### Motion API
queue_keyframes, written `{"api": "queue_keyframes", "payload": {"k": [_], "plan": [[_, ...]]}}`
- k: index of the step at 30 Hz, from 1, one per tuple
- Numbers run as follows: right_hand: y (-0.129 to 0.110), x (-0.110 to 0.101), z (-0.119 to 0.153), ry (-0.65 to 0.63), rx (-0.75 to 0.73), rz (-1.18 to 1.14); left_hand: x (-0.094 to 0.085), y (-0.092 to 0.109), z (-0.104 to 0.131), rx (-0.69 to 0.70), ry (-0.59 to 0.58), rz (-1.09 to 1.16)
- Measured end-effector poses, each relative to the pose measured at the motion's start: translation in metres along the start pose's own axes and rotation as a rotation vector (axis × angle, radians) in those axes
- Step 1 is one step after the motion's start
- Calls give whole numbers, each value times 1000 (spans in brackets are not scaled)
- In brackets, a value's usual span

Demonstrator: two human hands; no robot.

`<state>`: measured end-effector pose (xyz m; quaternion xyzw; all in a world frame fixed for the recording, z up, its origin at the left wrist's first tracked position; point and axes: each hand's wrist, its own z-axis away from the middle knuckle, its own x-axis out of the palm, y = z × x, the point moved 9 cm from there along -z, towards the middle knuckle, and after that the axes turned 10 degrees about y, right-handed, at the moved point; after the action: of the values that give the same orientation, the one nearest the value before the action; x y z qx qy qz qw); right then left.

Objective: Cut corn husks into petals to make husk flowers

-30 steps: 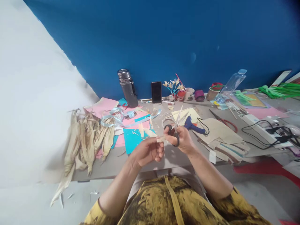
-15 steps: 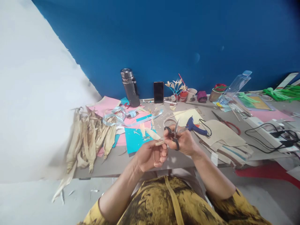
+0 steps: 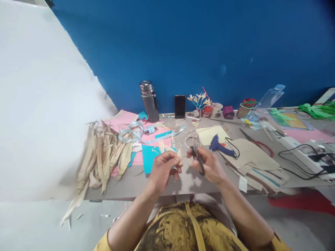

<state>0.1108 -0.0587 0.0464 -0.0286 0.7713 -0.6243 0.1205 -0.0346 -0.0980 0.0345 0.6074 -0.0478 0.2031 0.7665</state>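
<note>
- Husk petal [image 3: 179,156]: small, pale, pointed; pinched upright at the left hand's [image 3: 164,168] fingertips, above the worktop's [image 3: 136,181] near edge.
- Right hand [image 3: 209,166]: closed around the black scissors [image 3: 196,157], blades just beside the petal.
- Writing: none legible.
- Surroundings: dried husks [image 3: 104,157] near the left edge; glue gun [image 3: 220,146] right of the hands; bare strip along the near edge.
</note>
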Motion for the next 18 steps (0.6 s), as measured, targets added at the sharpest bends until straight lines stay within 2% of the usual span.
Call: {"api": "queue_keyframes", "payload": {"k": [3, 7, 18], "plan": [[27, 25, 21, -133, 141, -72, -6, 14, -1, 169, 89, -97], [37, 45, 38, -191, 160, -119, -3, 22, -2, 276, 121, -183], [31, 46, 40, -150, 190, -136, 3, 27, 2, 267, 140, -203]]}}
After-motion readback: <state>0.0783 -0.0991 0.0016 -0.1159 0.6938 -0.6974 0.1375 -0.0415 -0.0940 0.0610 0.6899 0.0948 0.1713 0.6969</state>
